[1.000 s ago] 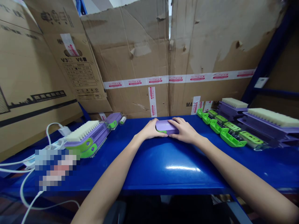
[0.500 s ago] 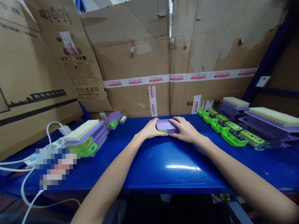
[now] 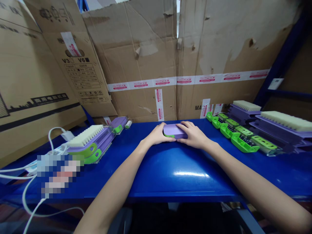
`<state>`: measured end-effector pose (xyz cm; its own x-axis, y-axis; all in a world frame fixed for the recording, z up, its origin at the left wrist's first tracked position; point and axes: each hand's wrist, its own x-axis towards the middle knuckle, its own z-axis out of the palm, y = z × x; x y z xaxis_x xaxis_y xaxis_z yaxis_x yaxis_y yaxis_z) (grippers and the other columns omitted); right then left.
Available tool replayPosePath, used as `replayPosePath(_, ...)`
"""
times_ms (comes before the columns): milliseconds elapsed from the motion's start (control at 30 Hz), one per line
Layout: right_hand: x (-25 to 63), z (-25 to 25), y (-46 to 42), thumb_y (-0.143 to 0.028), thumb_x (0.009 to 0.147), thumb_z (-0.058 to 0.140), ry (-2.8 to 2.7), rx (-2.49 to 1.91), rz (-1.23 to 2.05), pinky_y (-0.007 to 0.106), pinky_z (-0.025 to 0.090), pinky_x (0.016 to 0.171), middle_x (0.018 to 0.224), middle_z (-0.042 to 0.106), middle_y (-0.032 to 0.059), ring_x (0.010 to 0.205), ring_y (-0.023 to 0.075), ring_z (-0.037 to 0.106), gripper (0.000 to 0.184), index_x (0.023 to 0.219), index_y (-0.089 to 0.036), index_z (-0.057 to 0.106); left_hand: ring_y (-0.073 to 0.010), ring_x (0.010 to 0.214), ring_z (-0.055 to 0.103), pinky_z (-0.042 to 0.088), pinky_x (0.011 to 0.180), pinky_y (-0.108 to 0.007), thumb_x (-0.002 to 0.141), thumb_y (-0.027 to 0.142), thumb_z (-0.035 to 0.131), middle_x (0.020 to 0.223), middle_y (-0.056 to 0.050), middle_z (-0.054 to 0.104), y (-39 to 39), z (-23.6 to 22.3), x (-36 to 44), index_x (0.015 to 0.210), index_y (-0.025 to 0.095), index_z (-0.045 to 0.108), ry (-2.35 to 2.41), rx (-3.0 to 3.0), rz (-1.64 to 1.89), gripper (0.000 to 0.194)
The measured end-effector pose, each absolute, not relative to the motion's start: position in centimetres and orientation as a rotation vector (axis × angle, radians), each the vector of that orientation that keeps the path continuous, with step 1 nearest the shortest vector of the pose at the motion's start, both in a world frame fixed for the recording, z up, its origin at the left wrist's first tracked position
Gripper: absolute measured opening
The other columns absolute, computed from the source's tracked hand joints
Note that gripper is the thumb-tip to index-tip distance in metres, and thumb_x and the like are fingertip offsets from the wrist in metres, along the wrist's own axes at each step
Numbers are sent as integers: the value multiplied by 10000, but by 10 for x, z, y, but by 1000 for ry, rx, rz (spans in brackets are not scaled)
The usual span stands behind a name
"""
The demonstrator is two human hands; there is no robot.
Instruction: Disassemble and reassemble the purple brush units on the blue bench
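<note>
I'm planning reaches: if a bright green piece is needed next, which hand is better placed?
Right, probably: the right hand lies nearer the bright green pieces, though it and the left hand both hold the purple block.

Far side: torn brown cardboard panels [image 3: 136, 65], upright, crossed by white tape with red print [image 3: 146, 84]. Left: large printed cardboard [image 3: 31, 71]; near it, white power strip [image 3: 57, 151], white plug [image 3: 68, 135], thin white cables [image 3: 14, 177]. Right: slanting blue metal post [image 3: 280, 61], white rectangular label [image 3: 276, 84] attached.
</note>
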<state>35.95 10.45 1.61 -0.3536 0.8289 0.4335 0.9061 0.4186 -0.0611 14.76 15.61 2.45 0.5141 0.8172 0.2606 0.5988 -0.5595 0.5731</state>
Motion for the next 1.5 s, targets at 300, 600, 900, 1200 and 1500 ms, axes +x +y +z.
replayPosePath(300, 359, 17, 104, -449, 769, 617, -2284, -1465, -241, 483, 435, 922, 1380, 406, 160, 1252, 319, 378, 692, 1375, -188, 409, -281, 931, 570, 454, 733, -348, 486, 559, 797, 1041, -96, 580, 156, 26, 148, 1093, 171, 492, 1166, 2423, 709, 782)
replayPosePath(600, 359, 18, 103, -446, 772, 612, -2285, -1467, -239, 484, 438, 914, 1382, 408, 158, 1253, 320, 380, 676, 1372, -207, 411, -272, 920, 565, 456, 724, -345, 486, 609, 770, 1022, -86, 570, 158, 24, 148, 1078, 179, 479, 1164, 2463, 711, 788)
replayPosePath(900, 360, 18, 103, -463, 770, 612, -2311, -1437, -188, 482, 435, 917, 1394, 398, 151, 1259, 315, 379, 704, 1388, -204, 394, -279, 878, 574, 450, 673, -334, 469, 673, 736, 976, -96, 572, 157, 30, 149, 1006, 172, 476, 1229, 2542, 608, 779)
replayPosePath(1200, 360, 18, 103, -548, 755, 608, -2278, -1417, -184, 480, 431, 934, 1322, 463, 164, 1193, 327, 414, 726, 1360, -181, 446, -216, 862, 586, 456, 672, -285, 471, 499, 819, 923, -24, 606, 158, 25, 148, 1005, 177, 495, 1031, 2196, 741, 703)
replayPosePath(1500, 358, 19, 102, -588, 742, 610, -2247, -1420, -159, 445, 445, 934, 1251, 497, 127, 1142, 305, 427, 717, 1339, -216, 472, -244, 1041, 561, 459, 856, -347, 481, 414, 844, 1138, -97, 590, 165, 24, 143, 1174, 150, 490, 927, 2039, 687, 822)
